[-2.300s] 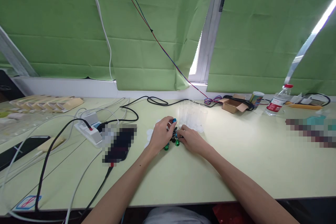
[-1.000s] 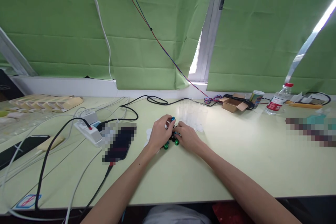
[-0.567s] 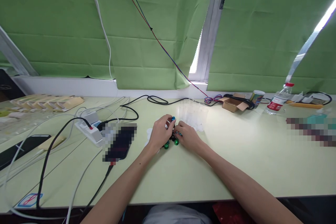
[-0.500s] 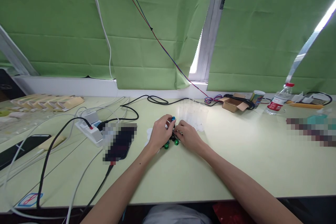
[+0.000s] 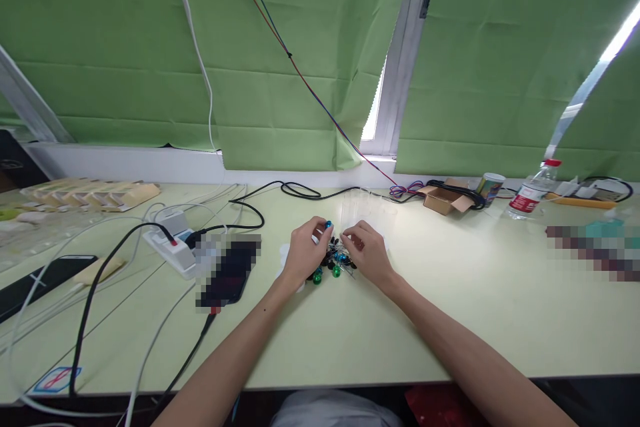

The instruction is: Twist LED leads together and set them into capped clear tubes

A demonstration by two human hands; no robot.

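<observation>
A small heap of round LED parts [image 5: 334,261], green, blue and dark, lies on the pale green table [image 5: 450,320] between my hands. My left hand [image 5: 305,252] is curled and pinches a blue LED [image 5: 328,225] at its fingertips, just above the heap. My right hand [image 5: 367,252] hovers to the right of the heap with fingers pinched together; what they hold is too small to make out. Clear plastic cups [image 5: 361,212] stand right behind the hands.
A white power strip [image 5: 167,248] with black and white cables and a dark phone [image 5: 227,273] lie to the left. A cardboard box [image 5: 443,200], a can [image 5: 489,188] and a water bottle [image 5: 531,195] stand at the back right. Green blinds cover the window behind.
My right hand has lifted off the heap and drawn a little to the right, uncovering more of the LEDs. My left hand keeps its pinch on the blue LED.
</observation>
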